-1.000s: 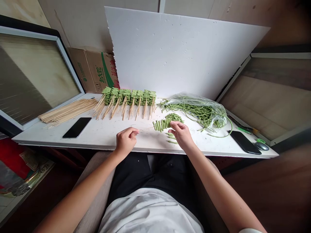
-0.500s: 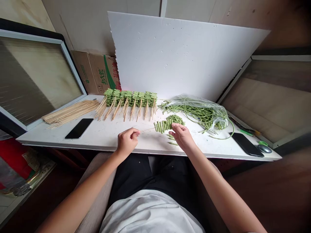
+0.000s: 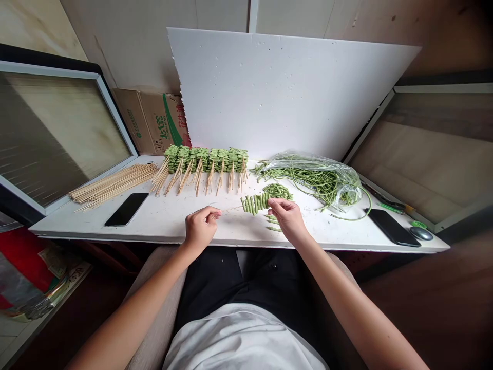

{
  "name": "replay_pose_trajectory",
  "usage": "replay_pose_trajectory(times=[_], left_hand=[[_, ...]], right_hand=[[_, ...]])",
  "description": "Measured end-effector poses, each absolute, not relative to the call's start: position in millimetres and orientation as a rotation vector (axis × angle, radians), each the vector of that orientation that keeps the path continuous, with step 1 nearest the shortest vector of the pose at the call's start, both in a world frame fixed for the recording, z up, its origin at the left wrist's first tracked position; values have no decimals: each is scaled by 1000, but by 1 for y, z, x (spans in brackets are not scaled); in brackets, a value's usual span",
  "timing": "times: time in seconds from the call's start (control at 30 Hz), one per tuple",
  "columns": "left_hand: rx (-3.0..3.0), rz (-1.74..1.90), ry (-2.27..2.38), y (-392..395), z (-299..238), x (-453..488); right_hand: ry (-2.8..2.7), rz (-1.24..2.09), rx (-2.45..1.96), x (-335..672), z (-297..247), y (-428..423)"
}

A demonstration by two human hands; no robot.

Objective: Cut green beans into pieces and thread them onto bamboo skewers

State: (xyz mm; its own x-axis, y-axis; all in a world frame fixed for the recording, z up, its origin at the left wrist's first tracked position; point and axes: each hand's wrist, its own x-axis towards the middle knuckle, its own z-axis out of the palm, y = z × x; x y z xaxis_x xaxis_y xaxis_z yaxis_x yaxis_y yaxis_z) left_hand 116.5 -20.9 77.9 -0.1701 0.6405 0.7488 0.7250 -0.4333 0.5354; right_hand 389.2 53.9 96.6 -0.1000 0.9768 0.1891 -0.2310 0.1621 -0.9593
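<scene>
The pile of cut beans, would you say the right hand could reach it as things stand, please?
Probably yes: the pile of cut beans lies just beyond the right hand, its top uncovered, though that hand grips the skewered beans and would likely need to let go first.

Seen from the seat, a long, narrow white tabletop [image 3: 242,234] carries, at nine o'clock, a flat black rectangular phone [image 3: 127,209]; at ten, a spread of thin tan wooden skewers [image 3: 113,184]; at eleven, stacked skewered green bean pieces [image 3: 206,160]; at two, a loose heap of short-cut green beans [image 3: 278,191], then long whole green beans [image 3: 316,182] partly under clear plastic film [image 3: 300,159]; just past three, a second black phone [image 3: 393,227].
</scene>
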Motion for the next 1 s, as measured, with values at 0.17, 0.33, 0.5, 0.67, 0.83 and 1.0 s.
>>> replay_pose_trajectory(times=[0.17, 0.33, 0.5, 0.67, 0.83, 1.0], left_hand=[[-1974, -1704, -1675, -22, 76, 117], [-2055, -1714, -1737, -18, 77, 115], [-2279, -1574, -1816, -11, 89, 105], [-2299, -1326, -1894, -12, 102, 92], [-2213, -1332, -1942, -11, 99, 89], [-1924, -1531, -2108, -1, 96, 57]], right_hand=[[-1231, 1227, -872, 389, 92, 55], [-1261, 1180, -915, 391, 99, 56], [-1280, 1117, -1000, 402, 111, 61], [-1254, 1084, -1017, 413, 110, 72], [-1353, 1107, -947, 412, 114, 68], [-1412, 1097, -931, 412, 119, 66]])
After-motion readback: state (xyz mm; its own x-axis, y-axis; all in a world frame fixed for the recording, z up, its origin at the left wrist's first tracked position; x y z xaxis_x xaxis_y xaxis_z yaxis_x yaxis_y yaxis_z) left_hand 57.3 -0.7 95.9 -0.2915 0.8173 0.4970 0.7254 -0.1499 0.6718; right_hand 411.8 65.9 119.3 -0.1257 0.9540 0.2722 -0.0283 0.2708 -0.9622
